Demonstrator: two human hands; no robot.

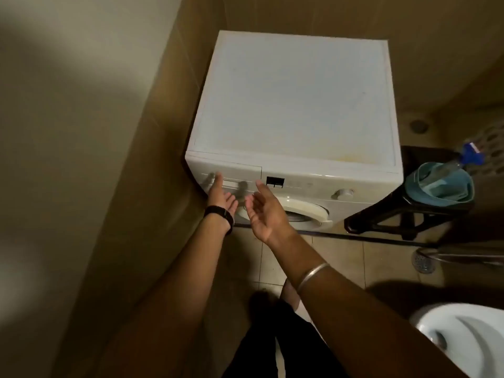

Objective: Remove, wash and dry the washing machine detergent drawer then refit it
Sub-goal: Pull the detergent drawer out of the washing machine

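— White plastic, flush with the front panel: your detergent drawer sits closed in the upper left corner of the washing machine. Where do its edges run?

— Its left end lies just beside the machine's left corner, which stands close against the tiled wall. Its right end stops at a seam just left of the small dark display. Below it you have the round door.

— How much room do you have around it?

— Tiled floor lies open in front of the machine. On the right a dark stool stands just beside the machine, carrying a teal basin with a spray bottle lying in it. A white toilet bowl shows at your lower right.

— And your hands?

— Your left hand, with a black band at the wrist, is spread, palm turned up; one fingertip reaches the drawer's front near its left end, though I cannot tell whether it touches. Your right hand is also spread, fingers relaxed, holding nothing, its longest finger near the drawer's right end. A metal bangle sits on that forearm. The two hands are close together but apart.
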